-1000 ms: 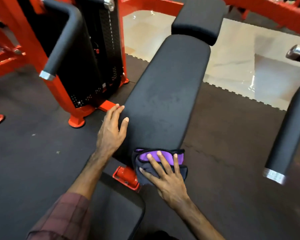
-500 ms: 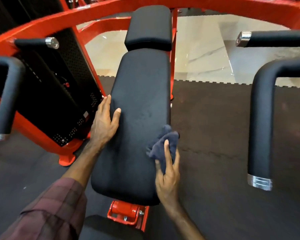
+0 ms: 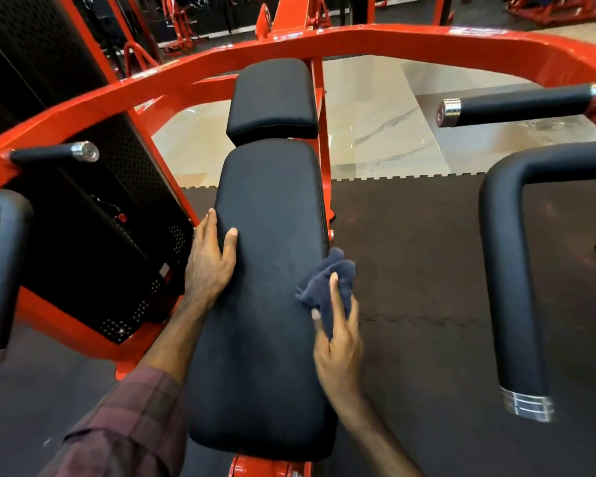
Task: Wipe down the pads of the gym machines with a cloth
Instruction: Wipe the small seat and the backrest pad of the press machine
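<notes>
Wiping the long pad [image 3: 269, 287] is under way. The right hand [image 3: 338, 352] has its grip on the cloth [image 3: 324, 284], fingers pinching it against the pad's right edge. The left hand [image 3: 210, 259] rests flat on the opposite edge. Next, I judge, the cloth sweeps on toward the head pad [image 3: 272, 98] beyond the grip. Since half a second ago, little differs: both hands keep their places.

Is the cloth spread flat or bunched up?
Bunched up. The dark cloth sits crumpled in folds under the right hand, against the right edge of the long back pad.
</notes>
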